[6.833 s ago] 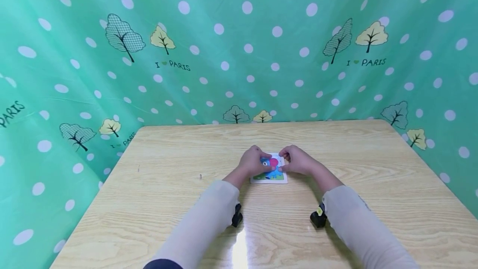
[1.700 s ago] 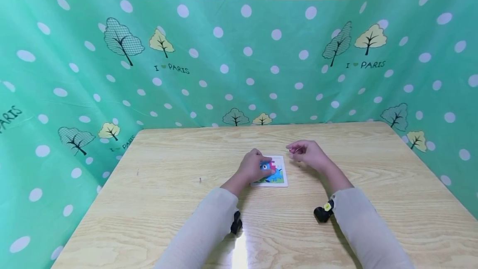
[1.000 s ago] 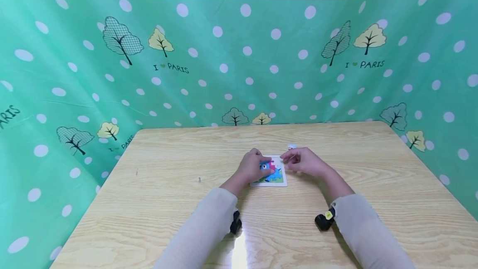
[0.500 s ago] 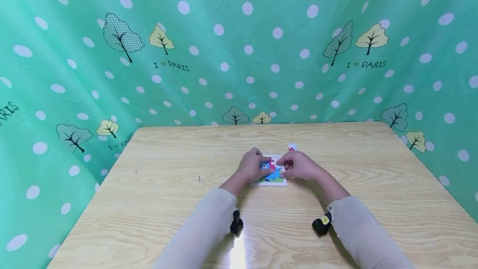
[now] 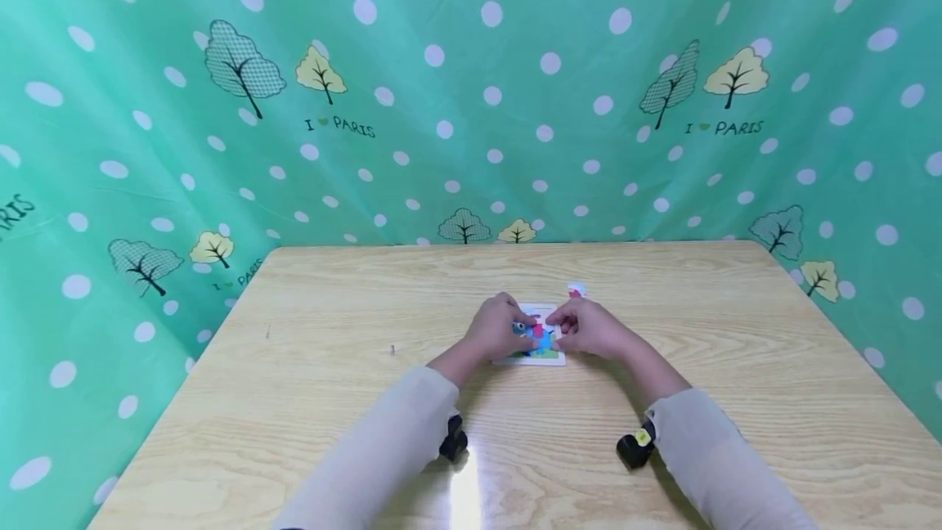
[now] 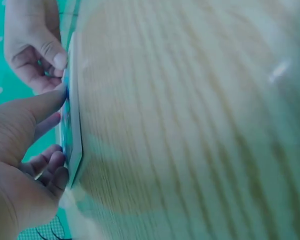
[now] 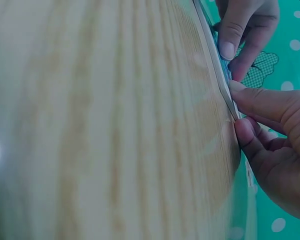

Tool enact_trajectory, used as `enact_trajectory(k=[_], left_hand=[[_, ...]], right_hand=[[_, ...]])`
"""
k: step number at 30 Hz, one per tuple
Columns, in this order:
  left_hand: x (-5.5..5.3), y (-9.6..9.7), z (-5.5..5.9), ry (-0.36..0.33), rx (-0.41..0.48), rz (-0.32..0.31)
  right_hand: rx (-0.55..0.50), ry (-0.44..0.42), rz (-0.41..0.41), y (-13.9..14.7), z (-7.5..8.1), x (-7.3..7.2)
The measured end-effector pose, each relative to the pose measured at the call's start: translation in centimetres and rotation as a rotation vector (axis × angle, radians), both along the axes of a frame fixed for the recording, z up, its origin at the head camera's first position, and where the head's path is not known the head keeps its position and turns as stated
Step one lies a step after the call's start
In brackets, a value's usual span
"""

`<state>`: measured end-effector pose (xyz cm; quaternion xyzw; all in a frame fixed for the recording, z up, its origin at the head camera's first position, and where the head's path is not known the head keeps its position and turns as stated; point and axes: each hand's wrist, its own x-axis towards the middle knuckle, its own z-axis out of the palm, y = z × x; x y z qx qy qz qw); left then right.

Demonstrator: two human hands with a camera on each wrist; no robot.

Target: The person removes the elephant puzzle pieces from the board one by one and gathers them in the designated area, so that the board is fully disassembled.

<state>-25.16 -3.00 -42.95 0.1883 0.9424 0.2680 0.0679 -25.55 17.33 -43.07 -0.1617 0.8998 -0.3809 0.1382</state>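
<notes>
Between both hands lies a small white-framed jigsaw puzzle (image 5: 545,354) showing a blue animal on green, flat on the wooden table. My left hand (image 5: 496,327) covers its left part, thumb and fingertips resting on the picture. In the left wrist view those fingertips (image 6: 62,91) press on the face of the board (image 6: 76,130). From the other side, my right hand (image 5: 589,329) has thumb and forefinger over the right border; I cannot tell whether they pinch a piece. In the right wrist view its thumb (image 7: 250,97) lies on the board, other fingers curled beside the edge.
One loose puzzle piece (image 5: 576,289), white and pinkish red, lies just beyond my right hand. A small dark mark (image 5: 392,350) shows on the table (image 5: 331,432) to the left. Behind the far edge hangs a green dotted curtain (image 5: 405,105).
My right hand has set down a small piece beyond the puzzle and come back to the right border. The picture's round red part has gone from view. My left hand stays, its thumb shifting slightly.
</notes>
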Motion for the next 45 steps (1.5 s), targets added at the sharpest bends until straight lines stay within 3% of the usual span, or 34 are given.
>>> enact_trajectory(k=[5,8,24,32,39,45], left_hand=[[0.1,0.1,0.0,0.095,-0.092,-0.077],[0.0,0.0,-0.1,0.118,-0.133,-0.086],[-0.4,-0.9,-0.9,0.019,0.027,-0.052],[-0.4,-0.7,-0.7,0.019,0.03,-0.043],[-0.4,-0.6,-0.6,0.009,0.02,-0.033],[-0.4,-0.5,-0.6,0.003,0.014,-0.028]], right_hand=[[0.003,0.004,0.003,0.3,-0.3,-0.2],[-0.004,0.001,0.007,0.3,-0.3,-0.2],[-0.015,-0.014,0.018,0.2,-0.1,-0.1],[-0.017,-0.005,0.016,0.3,-0.2,0.0],[-0.087,0.032,0.062,0.4,-0.5,0.0],[-0.099,0.025,0.045,0.2,-0.3,0.2]])
